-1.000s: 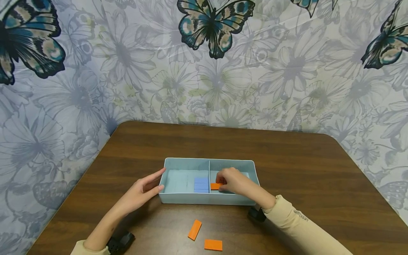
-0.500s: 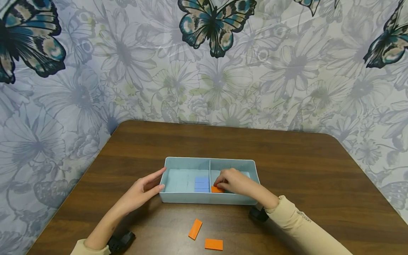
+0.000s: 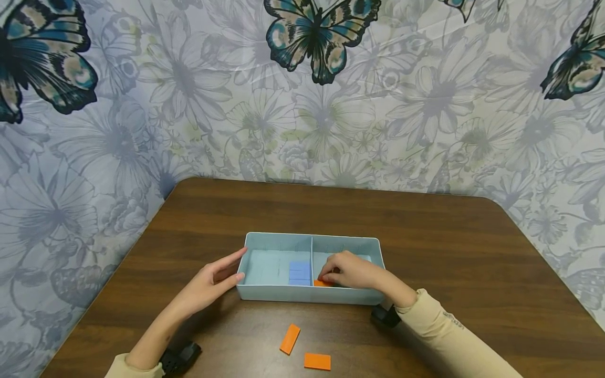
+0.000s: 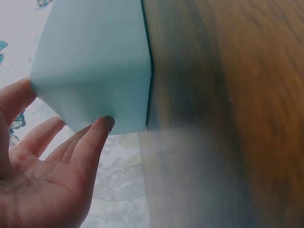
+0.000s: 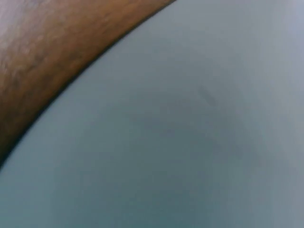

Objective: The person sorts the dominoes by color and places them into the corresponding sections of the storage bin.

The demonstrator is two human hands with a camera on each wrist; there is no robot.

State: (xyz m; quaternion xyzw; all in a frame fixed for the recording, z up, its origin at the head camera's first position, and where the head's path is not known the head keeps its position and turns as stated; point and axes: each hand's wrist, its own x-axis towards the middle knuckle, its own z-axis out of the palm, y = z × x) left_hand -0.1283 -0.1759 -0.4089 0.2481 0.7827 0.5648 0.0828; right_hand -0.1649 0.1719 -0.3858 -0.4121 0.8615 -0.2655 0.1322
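A light blue two-compartment box (image 3: 264,293) stands on the brown table (image 3: 425,241). My left hand (image 3: 212,283) rests with straight fingers against the box's left end; in the left wrist view its fingertips (image 4: 102,126) touch the box corner (image 4: 95,61). My right hand (image 3: 347,270) reaches into the right compartment, fingers curled onto an orange tile (image 3: 323,283) low by the divider. A stack of blue tiles (image 3: 299,273) lies in the left compartment beside the divider. The right wrist view shows only the box wall (image 5: 190,142) and a strip of table (image 5: 42,42).
Two loose orange tiles (image 3: 290,338) (image 3: 317,361) lie on the table in front of the box. A wall with a butterfly and flower pattern (image 3: 321,105) rises behind the table and along its left side. Black wrist mounts (image 3: 179,358) sit at both cuffs.
My right hand has lowered the orange tile toward the near floor of the right compartment, beside the divider. The left hand and the box have stayed put.
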